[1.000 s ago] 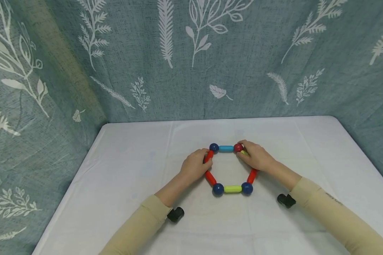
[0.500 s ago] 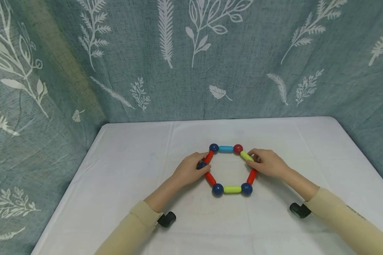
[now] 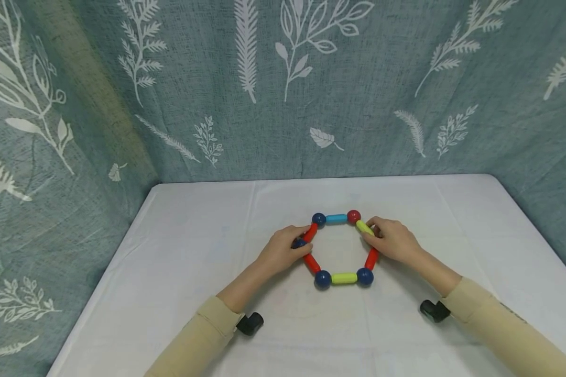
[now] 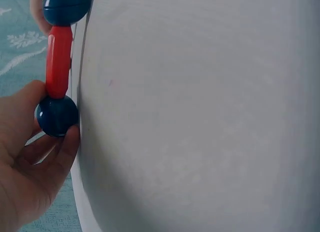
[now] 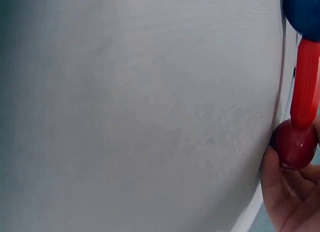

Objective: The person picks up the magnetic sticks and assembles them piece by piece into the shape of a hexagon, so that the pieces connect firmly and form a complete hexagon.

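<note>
A six-sided ring of magnetic rods and balls lies between my hands in the head view. My left hand holds the dark blue ball at the ring's left corner, thumb and fingers on either side. On the right, my right hand grips a red ball, which its fingers hide in the head view. A light blue rod joins a blue ball to another red ball on the far side. Nearest me, a lime rod links two blue balls. Red rods form much of the sides.
White cloth covers the table. Behind it and on both sides hangs a teal curtain with white leaf prints. A small black camera sits at each wrist, just above the cloth.
My right hand has left the far red ball, moved toward the ring's right corner and taken hold there. The left hand has shifted slightly down-left on its ball. The ring has shifted slightly.
</note>
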`<state>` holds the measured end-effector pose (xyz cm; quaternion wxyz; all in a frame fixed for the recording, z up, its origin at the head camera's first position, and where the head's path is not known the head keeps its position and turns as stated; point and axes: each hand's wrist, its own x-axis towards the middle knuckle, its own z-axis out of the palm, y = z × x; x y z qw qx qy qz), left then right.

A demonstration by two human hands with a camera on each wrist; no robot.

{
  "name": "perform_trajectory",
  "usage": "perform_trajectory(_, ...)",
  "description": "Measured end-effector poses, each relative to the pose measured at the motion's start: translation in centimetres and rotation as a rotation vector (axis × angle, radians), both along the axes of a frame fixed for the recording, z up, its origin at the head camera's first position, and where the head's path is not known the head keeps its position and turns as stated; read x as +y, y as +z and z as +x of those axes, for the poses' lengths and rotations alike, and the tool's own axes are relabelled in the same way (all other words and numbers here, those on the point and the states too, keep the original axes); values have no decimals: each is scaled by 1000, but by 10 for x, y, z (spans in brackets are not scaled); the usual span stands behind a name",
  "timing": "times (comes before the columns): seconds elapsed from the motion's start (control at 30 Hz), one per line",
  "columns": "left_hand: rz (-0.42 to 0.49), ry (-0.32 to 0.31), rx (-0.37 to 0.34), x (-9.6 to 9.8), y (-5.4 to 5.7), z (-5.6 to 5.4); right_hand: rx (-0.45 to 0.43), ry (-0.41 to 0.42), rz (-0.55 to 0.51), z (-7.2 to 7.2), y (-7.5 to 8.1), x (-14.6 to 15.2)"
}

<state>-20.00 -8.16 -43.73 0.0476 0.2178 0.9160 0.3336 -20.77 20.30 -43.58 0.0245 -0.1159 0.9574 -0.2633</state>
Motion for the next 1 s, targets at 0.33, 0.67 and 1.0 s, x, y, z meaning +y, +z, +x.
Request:
perform_trajectory(0.33, 10, 32, -14, 1, -3, -1, 9, 55, -24, -1, 0, 4)
perform_trajectory(0.67, 22, -30, -14, -9, -3, 0, -18, 143, -87, 3, 2, 13)
perform_trajectory(1.0, 93, -145, -23, -29, -5, 3, -138, 196, -159, 18, 9, 36)
